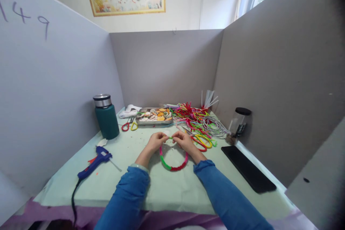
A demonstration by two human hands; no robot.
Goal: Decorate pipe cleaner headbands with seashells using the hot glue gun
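A ring wrapped in fuzzy pipe cleaner (178,168), in green, red and pink sections, lies on the table in front of me. At its far side, my left hand (157,141) pinches a short bright green length. My right hand (183,139) closes its fingertips on the same green part, a small gap from the left. The fingers partly hide the ring's far side. Close beyond my right hand lie scissors with red and yellow handles (202,141).
A blue glue gun (95,161) and a green thermos (106,118) stand left. At the back are a metal tray (153,123) of discs, more scissors (129,126) and heaped pipe cleaners (190,113). A black phone-like slab (248,169) and a clear jar (239,121) are right.
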